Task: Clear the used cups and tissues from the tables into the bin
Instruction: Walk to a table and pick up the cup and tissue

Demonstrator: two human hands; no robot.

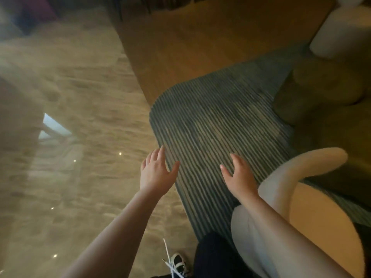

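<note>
Left hand (155, 173) spread loose, fingers straight and apart, holding nothing. Right hand (239, 175) the same, fingers relaxed, thumb out, empty. Both stretched forward in mid-air, well apart, above the curved edge of a striped grey rug (210, 121). Left hand over the seam where rug meets glossy beige tiled floor (80, 117); right hand over the rug itself. No cups, tissues or bin anywhere in view; whereabouts impossible to tell. Just beside the right forearm, a round cream chair (301, 197) with curved back rim, its edge close under the arm. Beyond the rug, a band of wood floor (190, 47). Upper right, olive green sofa (321, 93) with a pale cushion (341, 31). Bottom centre, black trouser leg and a dark shoe (178, 263) with white laces on the tile. Whole picture motion-blurred. Open floor ahead and left.
</note>
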